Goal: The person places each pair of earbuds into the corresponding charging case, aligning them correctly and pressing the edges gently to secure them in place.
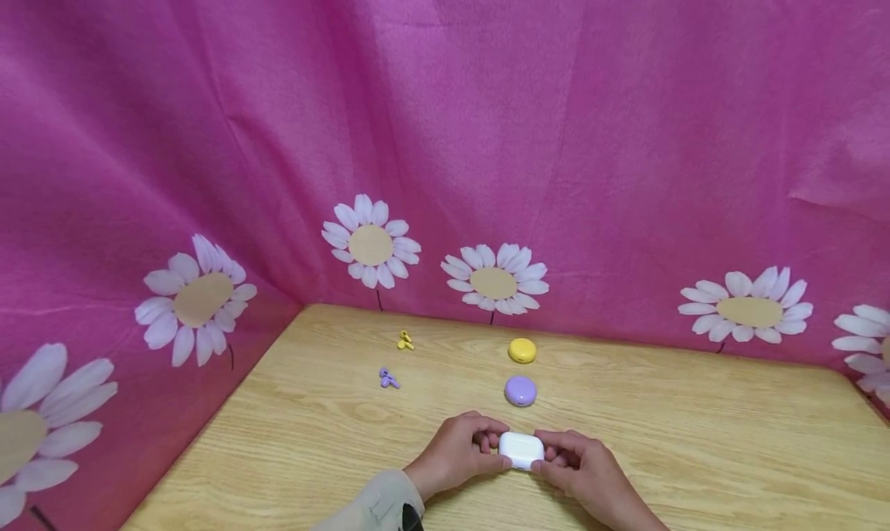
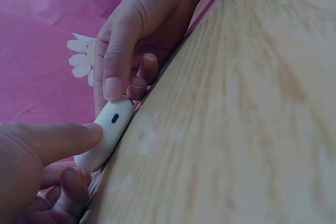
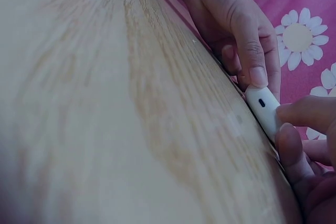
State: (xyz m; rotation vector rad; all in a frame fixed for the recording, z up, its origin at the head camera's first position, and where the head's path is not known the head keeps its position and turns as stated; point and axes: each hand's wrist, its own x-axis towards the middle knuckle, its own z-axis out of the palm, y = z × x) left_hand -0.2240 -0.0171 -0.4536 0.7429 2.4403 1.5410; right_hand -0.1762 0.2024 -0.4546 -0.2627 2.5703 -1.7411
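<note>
A white earbud charging case (image 1: 521, 449) lies at the front of the wooden table, between both hands. My left hand (image 1: 459, 452) pinches its left end, thumb on the near side and index finger at the far side. The right end is pinched the same way by my right hand (image 1: 582, 469). In the left wrist view the case (image 2: 109, 127) shows a small dark charging port on its near face. The right wrist view also shows the case (image 3: 265, 109) at table level, its lid closed. Both hands' other fingers curl under, close to the tabletop.
Beyond the white case sit a round purple case (image 1: 521, 390) and, farther back, a round yellow case (image 1: 522, 351). To their left lie purple earbuds (image 1: 388, 379) and yellow earbuds (image 1: 405, 341). A pink curtain (image 1: 591, 168) with daisies borders the wooden table (image 1: 730, 438).
</note>
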